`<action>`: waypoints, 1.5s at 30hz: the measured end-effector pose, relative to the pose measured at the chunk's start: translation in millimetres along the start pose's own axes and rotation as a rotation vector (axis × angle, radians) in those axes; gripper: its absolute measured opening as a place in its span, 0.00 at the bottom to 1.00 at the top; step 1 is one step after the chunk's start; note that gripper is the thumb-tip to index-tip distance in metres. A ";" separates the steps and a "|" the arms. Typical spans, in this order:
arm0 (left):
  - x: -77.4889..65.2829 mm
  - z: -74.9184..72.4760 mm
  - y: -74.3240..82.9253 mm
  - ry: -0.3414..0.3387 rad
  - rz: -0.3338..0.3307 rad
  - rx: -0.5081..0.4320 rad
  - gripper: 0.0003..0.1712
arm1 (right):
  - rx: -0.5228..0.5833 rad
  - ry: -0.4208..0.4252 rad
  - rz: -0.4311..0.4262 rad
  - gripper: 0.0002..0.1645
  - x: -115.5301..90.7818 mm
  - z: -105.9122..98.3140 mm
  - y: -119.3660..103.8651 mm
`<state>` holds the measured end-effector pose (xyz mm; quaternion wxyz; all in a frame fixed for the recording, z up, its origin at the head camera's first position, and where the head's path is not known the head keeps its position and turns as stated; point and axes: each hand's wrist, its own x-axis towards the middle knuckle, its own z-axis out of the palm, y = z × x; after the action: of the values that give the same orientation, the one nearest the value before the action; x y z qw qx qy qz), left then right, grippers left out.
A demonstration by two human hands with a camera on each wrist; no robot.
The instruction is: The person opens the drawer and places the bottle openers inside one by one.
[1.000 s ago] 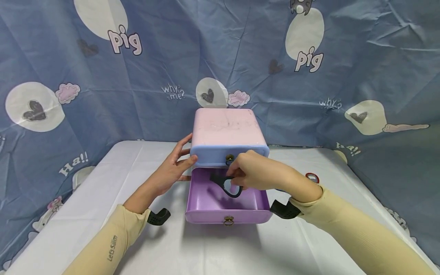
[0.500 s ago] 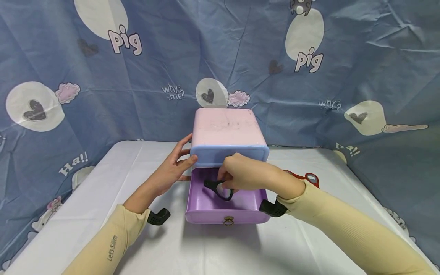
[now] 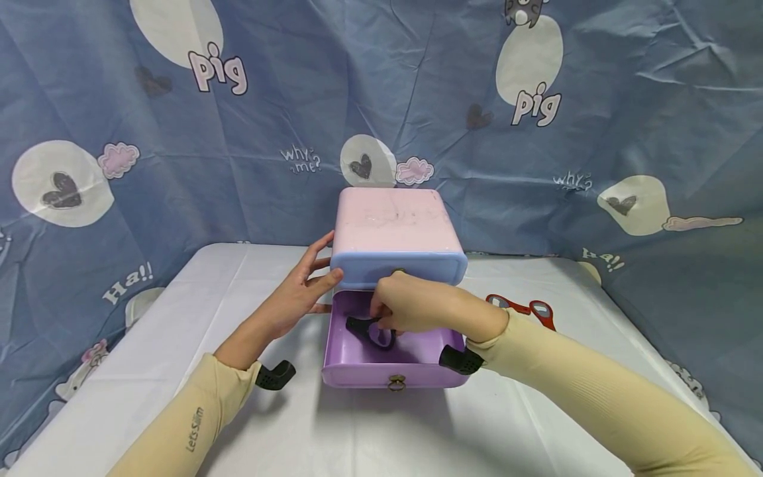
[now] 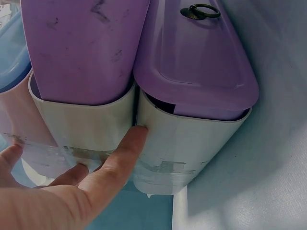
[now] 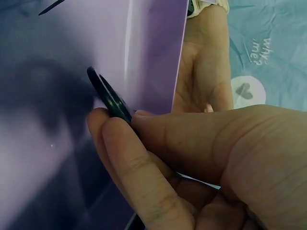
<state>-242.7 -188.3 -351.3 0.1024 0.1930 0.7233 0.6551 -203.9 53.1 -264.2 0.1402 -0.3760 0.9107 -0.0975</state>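
A small stacked drawer cabinet [image 3: 393, 215] with a pink top stands mid-table, and its purple drawer [image 3: 360, 376] is pulled out. My right hand [image 3: 417, 303] reaches in over this drawer, pinching black-handled scissors [image 3: 360, 326] by a handle loop between thumb and fingers. Up close in the right wrist view, the dark loop [image 5: 109, 98] juts past the fingertips; the blades are hidden. Against the cabinet's left side rests my left hand [image 3: 298, 291], fingers spread. The left wrist view shows its fingertips on the pale side walls [image 4: 187, 143] of the tiers.
Red-handled scissors [image 3: 520, 308] lie on the white tabletop [image 3: 268, 437] right of the cabinet, partly behind my right forearm. Above the purple drawer is a pushed-in blue drawer [image 3: 352, 268]. A lower purple drawer [image 4: 201, 62] appears in the left wrist view. A printed blue cloth [image 3: 268, 119] hangs behind.
My right hand has moved left and slightly down with the black-handled scissors, deeper over the purple drawer. The red-handled scissors have come into fuller view. My left hand stays in place.
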 end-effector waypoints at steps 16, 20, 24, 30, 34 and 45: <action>0.7 1.9 0.9 0.007 -0.001 0.020 0.43 | -0.139 -0.029 0.041 0.07 2.0 4.4 1.4; 0.6 2.1 0.8 0.011 -0.001 0.022 0.43 | -0.135 -0.034 0.058 0.07 1.2 5.3 1.1; 1.2 2.3 0.7 0.013 0.000 0.020 0.43 | -0.133 -0.036 0.055 0.06 0.9 5.1 0.3; 1.1 1.9 0.6 0.012 -0.003 0.016 0.43 | -0.122 -0.023 0.021 0.03 -1.7 2.6 0.9; 1.1 1.5 0.5 0.011 -0.007 0.013 0.43 | -0.096 -0.006 -0.028 0.04 -6.6 -1.2 3.2; 1.2 1.7 0.2 0.009 -0.005 0.014 0.43 | 0.010 0.060 -0.014 0.14 -25.9 -12.8 14.4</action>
<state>-243.1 -186.3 -351.2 0.0994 0.1892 0.7288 0.6505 -200.0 82.5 -251.5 0.1139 -0.3785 0.9114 -0.1142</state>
